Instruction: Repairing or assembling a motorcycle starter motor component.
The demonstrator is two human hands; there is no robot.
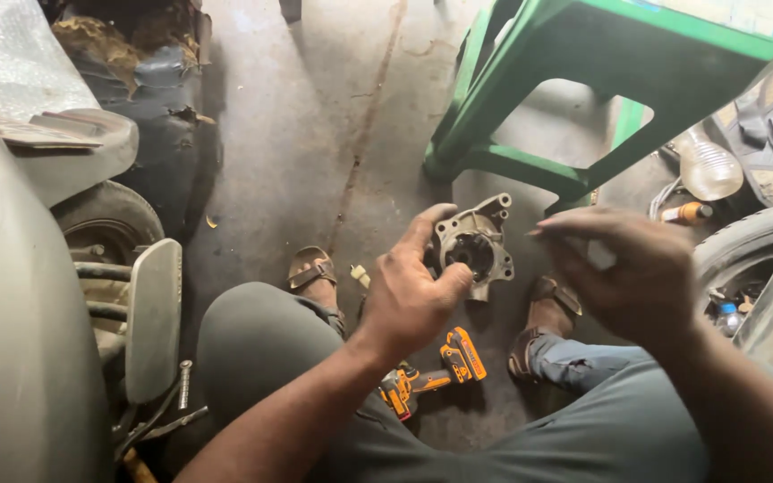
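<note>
Though stained: bare concrete floor (315, 116)

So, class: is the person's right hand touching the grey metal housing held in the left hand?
Apart. The head view shows floor between the right hand and the metal housing; only the left hand grips it.
</note>
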